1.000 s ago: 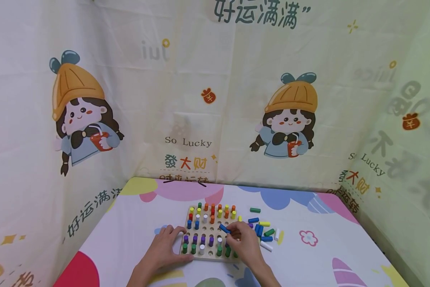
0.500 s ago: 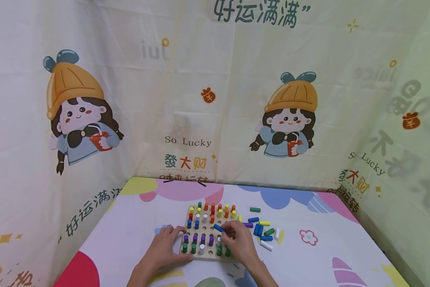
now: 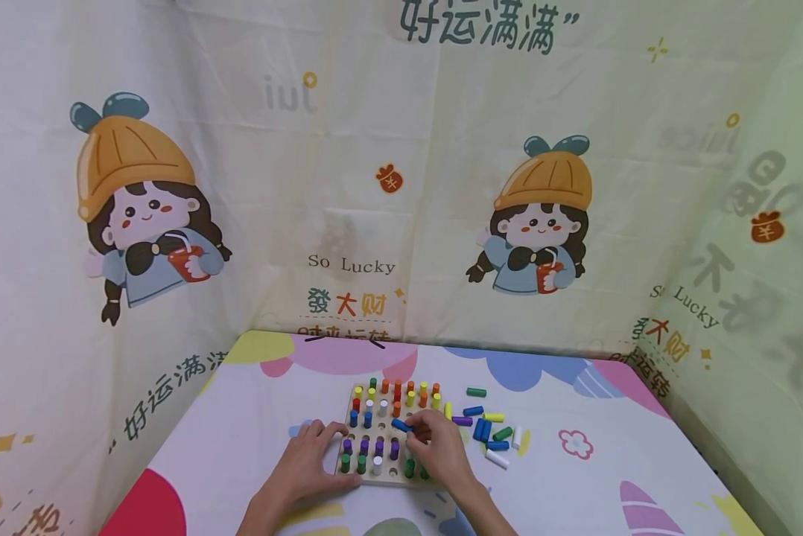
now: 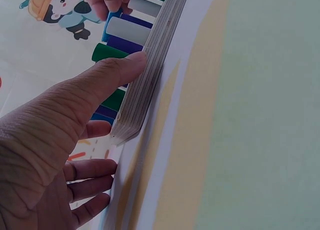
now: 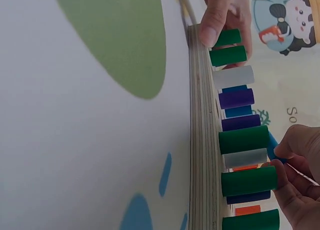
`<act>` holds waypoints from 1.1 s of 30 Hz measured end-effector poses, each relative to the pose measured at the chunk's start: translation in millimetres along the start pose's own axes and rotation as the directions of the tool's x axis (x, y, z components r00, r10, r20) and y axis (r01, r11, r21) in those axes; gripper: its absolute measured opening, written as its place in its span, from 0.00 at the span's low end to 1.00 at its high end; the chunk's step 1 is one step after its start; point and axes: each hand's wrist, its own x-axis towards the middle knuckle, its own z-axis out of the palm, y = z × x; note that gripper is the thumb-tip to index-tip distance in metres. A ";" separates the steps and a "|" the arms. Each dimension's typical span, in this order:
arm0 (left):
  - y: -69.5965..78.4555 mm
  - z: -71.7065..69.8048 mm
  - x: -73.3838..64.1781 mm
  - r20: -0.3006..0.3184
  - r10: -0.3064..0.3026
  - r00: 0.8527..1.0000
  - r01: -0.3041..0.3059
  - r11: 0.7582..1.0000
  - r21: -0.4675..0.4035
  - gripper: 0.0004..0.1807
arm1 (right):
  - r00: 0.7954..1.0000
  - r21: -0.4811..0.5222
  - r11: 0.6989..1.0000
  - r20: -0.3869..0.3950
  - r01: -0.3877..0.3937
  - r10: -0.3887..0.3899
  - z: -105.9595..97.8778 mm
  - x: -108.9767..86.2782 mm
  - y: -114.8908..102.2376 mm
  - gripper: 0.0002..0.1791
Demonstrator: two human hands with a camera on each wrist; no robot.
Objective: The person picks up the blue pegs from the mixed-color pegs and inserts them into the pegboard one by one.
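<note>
A wooden pegboard (image 3: pixel 395 483) lies on the table, with upright pegs in several colours and some bare holes. My left hand (image 3: pixel 304 461) holds its near left corner, thumb on the front edge and index finger at the left side. In the left wrist view the thumb (image 4: pixel 122 67) presses against the layered board edge (image 4: pixel 150 74), the other fingers loosely bent. Above the middle of the board, my right hand (image 3: pixel 442 450) pinches a blue peg (image 3: pixel 401 425) between thumb and fingers. The peg is tilted nearly flat. Part of the board's right side is hidden under this hand.
Right of the board lie loose pegs, among them a purple peg (image 3: pixel 462 420), a white peg (image 3: pixel 497 459) and a green peg (image 3: pixel 477 392) farther back. The table (image 3: pixel 549 491) has a printed cover. A patterned curtain (image 3: pixel 435 246) hangs behind and at both sides.
My right hand has moved left over the board with the blue peg, uncovering the purple peg beside the board. The left hand has stayed in place.
</note>
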 end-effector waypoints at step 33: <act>-0.6 -0.1 0.5 0.018 -0.009 1.000 0.009 1.000 -0.007 0.45 | 0.996 -0.057 0.998 0.092 0.007 -0.002 20.4 22.4 0.7 0.05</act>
